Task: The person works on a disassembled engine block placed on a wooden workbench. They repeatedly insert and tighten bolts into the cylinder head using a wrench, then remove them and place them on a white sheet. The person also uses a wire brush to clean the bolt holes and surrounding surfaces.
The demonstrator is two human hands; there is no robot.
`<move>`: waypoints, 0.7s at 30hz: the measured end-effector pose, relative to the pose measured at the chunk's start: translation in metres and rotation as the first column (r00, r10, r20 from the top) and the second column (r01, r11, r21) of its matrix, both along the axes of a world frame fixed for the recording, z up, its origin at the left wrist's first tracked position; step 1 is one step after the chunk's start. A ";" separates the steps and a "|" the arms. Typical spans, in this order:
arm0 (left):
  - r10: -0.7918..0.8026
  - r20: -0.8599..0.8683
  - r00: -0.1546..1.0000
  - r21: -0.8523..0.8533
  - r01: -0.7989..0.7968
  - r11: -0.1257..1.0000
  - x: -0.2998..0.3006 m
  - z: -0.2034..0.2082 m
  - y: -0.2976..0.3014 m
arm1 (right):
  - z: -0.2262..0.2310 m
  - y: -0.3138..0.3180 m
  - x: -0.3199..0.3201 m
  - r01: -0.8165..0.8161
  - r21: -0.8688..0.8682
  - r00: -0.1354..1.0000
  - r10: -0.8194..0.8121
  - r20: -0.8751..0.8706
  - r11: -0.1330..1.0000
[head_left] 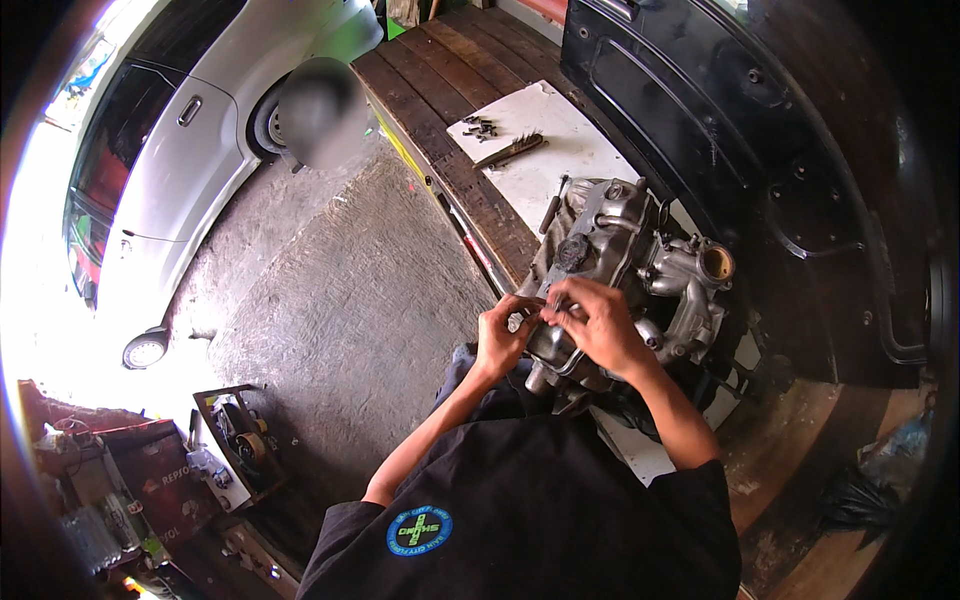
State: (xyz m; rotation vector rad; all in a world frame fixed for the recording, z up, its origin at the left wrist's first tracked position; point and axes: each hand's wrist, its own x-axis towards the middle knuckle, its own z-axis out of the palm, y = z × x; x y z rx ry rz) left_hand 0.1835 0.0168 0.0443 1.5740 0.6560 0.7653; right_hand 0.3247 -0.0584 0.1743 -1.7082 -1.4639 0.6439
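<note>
An engine (625, 235) of grey metal, with a dark round cap (572, 252) on its cover, lies in front of me on the bench. Over its near end, my left hand (503, 332) and my right hand (598, 322) meet fingertip to fingertip. Both are closed in a pinch. Between the fingertips is something small and dark, too small and covered to name. At the engine's right side, a curved metal pipe piece (690, 300) has a round open mouth. A dark rod-like tool (550, 214) rests against the engine's left side.
Under the engine is a white board (590, 143) on a wooden plank bench (440, 75). Several small bolts (480, 128) and a brush (510, 151) lie on it. A black panel (720, 130) stands along the right. A silver car (190, 130) is parked left, beyond the concrete floor (330, 290).
</note>
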 end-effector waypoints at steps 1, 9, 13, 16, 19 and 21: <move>-0.008 0.008 1.000 0.017 0.007 1.000 0.000 0.001 0.001 | 0.002 -0.005 -0.005 -0.041 0.038 0.993 0.036 0.116 0.998; -0.034 -0.021 0.999 0.100 0.036 0.994 -0.001 0.009 0.003 | -0.040 -0.040 -0.028 -0.259 0.088 0.865 0.191 0.465 0.962; -0.033 -0.034 0.999 0.095 0.036 0.995 -0.003 0.005 0.003 | -0.040 -0.044 -0.029 -0.244 0.075 0.876 0.186 0.444 0.967; -0.030 -0.042 0.999 0.124 0.035 0.992 -0.003 0.005 0.004 | -0.039 -0.045 -0.031 -0.244 0.064 0.878 0.192 0.438 0.968; -0.019 -0.048 0.999 0.131 0.026 0.991 -0.003 0.005 0.004 | -0.041 -0.045 -0.034 -0.238 0.075 0.885 0.184 0.427 0.968; -0.021 -0.026 0.999 0.096 0.023 0.995 -0.002 0.006 0.004 | -0.043 -0.045 -0.035 -0.216 0.104 0.894 0.154 0.420 0.971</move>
